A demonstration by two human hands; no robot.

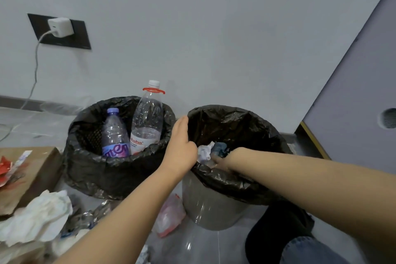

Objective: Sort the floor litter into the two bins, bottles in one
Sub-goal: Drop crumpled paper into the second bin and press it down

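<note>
Two bins lined with black bags stand by the wall. The left bin (85,156) holds a purple-capped bottle (114,133) and a taller clear bottle (147,120) with a red ring and white cap. The grey right bin (214,206) holds crumpled white paper (204,152) and a blue scrap (220,149). My left hand (181,146) rests with straight fingers against the right bin's left rim. My right hand (220,162) reaches down inside that bin beside the paper. Its fingers are hidden, so I cannot tell whether it holds anything.
Litter lies on the floor at the lower left: white crumpled tissue (40,218), a brown cardboard piece (32,169), crushed clear plastic (94,214) and a pinkish plastic bag (169,216). A charger (60,27) sits in the wall socket. A grey panel (353,103) stands at right.
</note>
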